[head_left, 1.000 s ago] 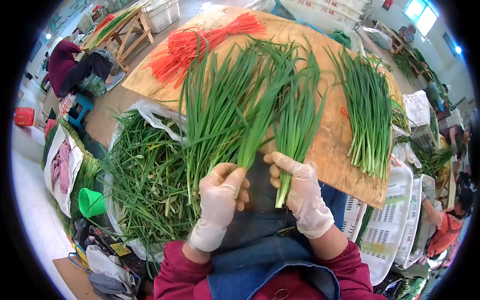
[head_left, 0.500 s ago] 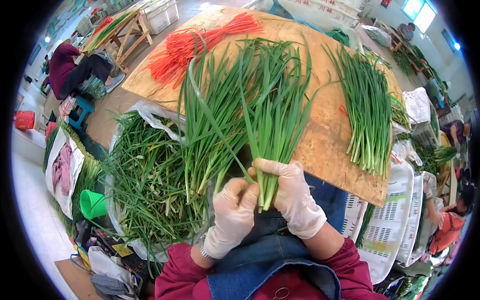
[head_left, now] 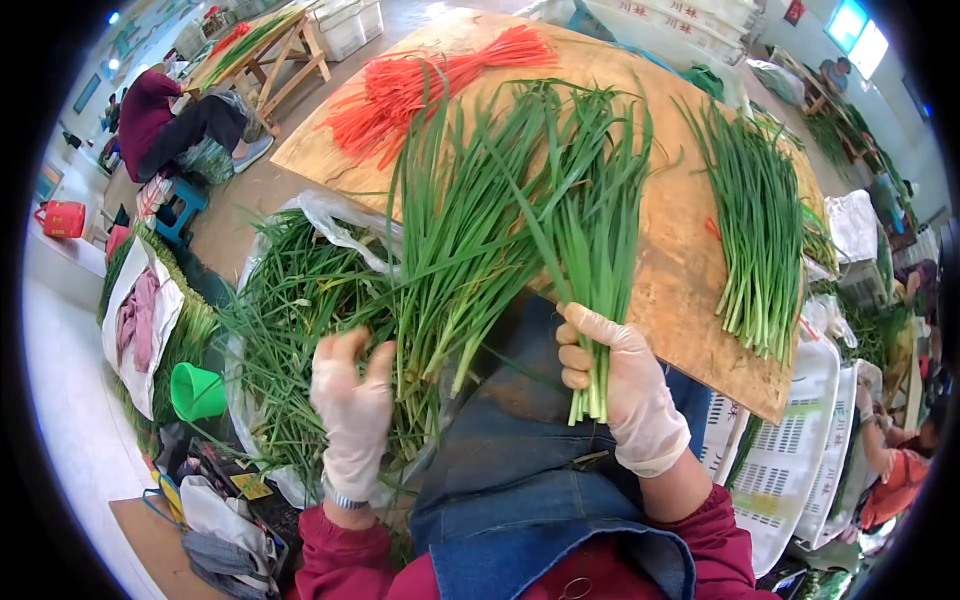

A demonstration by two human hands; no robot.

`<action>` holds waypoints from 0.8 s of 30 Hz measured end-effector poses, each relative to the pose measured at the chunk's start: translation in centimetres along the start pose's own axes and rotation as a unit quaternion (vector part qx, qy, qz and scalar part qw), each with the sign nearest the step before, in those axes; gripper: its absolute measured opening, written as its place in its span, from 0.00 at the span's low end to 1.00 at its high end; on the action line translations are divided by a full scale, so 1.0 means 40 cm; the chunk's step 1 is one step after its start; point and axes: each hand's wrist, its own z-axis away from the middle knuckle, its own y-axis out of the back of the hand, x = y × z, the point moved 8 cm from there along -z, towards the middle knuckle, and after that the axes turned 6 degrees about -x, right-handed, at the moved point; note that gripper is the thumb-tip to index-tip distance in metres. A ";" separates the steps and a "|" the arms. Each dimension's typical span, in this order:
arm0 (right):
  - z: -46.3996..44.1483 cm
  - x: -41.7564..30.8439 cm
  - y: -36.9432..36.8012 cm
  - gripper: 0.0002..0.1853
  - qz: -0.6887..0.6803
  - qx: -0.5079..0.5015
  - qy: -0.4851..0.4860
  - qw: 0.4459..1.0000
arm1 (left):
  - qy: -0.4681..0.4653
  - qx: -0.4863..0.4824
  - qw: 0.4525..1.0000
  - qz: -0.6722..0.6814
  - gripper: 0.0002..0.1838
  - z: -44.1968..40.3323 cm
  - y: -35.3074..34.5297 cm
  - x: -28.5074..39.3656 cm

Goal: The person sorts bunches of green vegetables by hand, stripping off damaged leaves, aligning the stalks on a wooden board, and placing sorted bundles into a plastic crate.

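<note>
Gloved in white, my right hand [head_left: 628, 390] is closed round the lower stalks of a bunch of green leafy stems [head_left: 598, 230], whose pale ends stick out below the fist. My left hand [head_left: 352, 395], also gloved, is raised over the heap of loose greens [head_left: 300, 330] with fingers apart and slightly blurred; nothing shows in it. Between the hands, a loose pile of stems [head_left: 460, 240] lies on the wooden board [head_left: 670, 310], its ends past the near edge. A neater bundle [head_left: 752, 230] lies at the board's right, near a red tie.
Red strips [head_left: 400, 100] lie at the board's far left. A green cup [head_left: 198, 391] stands left of the heap. White crates [head_left: 790, 450] are at the right. One person sits at the upper left [head_left: 150, 120], another in orange is at the right edge [head_left: 895, 480].
My left hand has moved left, away from the bunch, and its fingers have opened. My right hand keeps its hold on the bunch. The whole view has shifted slightly.
</note>
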 end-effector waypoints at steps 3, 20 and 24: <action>0.038 -0.079 -0.067 0.10 0.008 -0.098 0.043 0.994 | -0.130 0.035 0.986 -0.095 0.11 -0.081 -0.038 0.102; -0.011 -0.014 -0.016 0.05 -0.082 -0.085 -0.001 0.993 | -0.173 -0.101 0.970 -0.135 0.13 0.015 -0.123 0.142; 0.032 -0.028 -0.044 0.12 0.010 -0.062 0.038 0.997 | -0.148 -0.046 0.988 0.000 0.06 0.001 -0.099 0.154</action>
